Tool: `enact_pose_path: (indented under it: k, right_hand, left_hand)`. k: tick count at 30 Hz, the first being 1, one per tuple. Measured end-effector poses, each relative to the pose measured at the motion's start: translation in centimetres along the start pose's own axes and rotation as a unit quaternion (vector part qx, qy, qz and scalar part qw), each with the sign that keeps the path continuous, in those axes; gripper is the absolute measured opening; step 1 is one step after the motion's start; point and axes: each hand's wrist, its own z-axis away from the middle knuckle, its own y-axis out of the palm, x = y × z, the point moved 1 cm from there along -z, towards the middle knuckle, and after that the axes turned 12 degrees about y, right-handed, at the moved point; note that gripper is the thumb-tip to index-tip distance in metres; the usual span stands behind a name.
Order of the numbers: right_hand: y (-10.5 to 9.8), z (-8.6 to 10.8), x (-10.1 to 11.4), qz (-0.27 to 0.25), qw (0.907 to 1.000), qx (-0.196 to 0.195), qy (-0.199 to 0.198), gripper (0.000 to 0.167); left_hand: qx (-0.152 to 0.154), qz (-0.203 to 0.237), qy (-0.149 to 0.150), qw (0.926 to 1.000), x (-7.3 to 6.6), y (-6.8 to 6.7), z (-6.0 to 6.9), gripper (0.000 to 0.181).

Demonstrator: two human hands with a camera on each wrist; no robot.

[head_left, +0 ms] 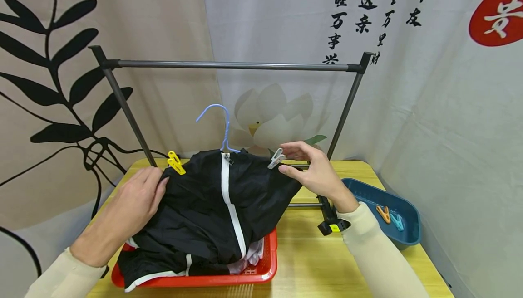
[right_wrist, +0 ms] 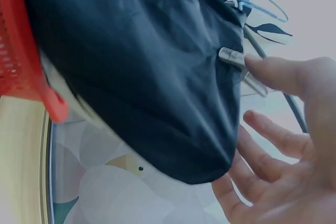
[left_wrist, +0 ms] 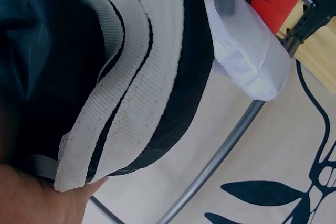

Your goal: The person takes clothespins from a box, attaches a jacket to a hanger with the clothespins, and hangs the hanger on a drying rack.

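- The black jacket (head_left: 196, 207) is on the blue hanger (head_left: 226, 130), partly over the red basket (head_left: 245, 279).
- Its cloth looks thin and smooth, so probably light, soft, somewhat slippery; the hanger-supported shoulders seem the best hold.
- The left hand (head_left: 136, 200) pinches the jacket's side.
- The right hand (head_left: 316, 168) is spread near the hard-looking pale clip (head_left: 276, 158).
- The white trim (left_wrist: 149, 95) is ribbed.

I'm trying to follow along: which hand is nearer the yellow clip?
Left. The left hand is just below and left of the yellow clip; the right hand is across the black jacket, by the grey clip.
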Motion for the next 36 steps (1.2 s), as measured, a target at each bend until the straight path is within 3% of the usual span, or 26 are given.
enact_pose_path:
  k: [4,9,15,27,36]
  right_hand:
    - [0.1,-0.2,-0.6,0.03,0.9992,0.026,0.003,0.058]
    - [0.4,-0.4,-1.4,0.075,0.9952,0.063,0.0,0.048]
    - [0.8,-0.3,-1.9,0.111,0.9905,0.082,-0.003,0.043]
    - [1.0,0.1,-2.6,0.071,0.9891,0.114,-0.059,0.018]
    - [1.7,0.8,-3.3,0.048,0.9886,0.063,-0.129,0.022]
  left_hand:
    - [0.002,0.001,-0.001,1.0,0.1,0.0,0.0,0.033]
    - [-0.001,0.001,0.004,1.0,0.1,-0.1,0.1,0.033]
    - [-0.002,-0.001,0.006,1.0,0.2,-0.1,0.1,0.031]
    - [0.005,0.001,-0.002,1.0,0.0,0.1,0.1,0.033]
    - [0.017,0.003,-0.01,0.9998,-0.3,-0.1,-0.1,0.032]
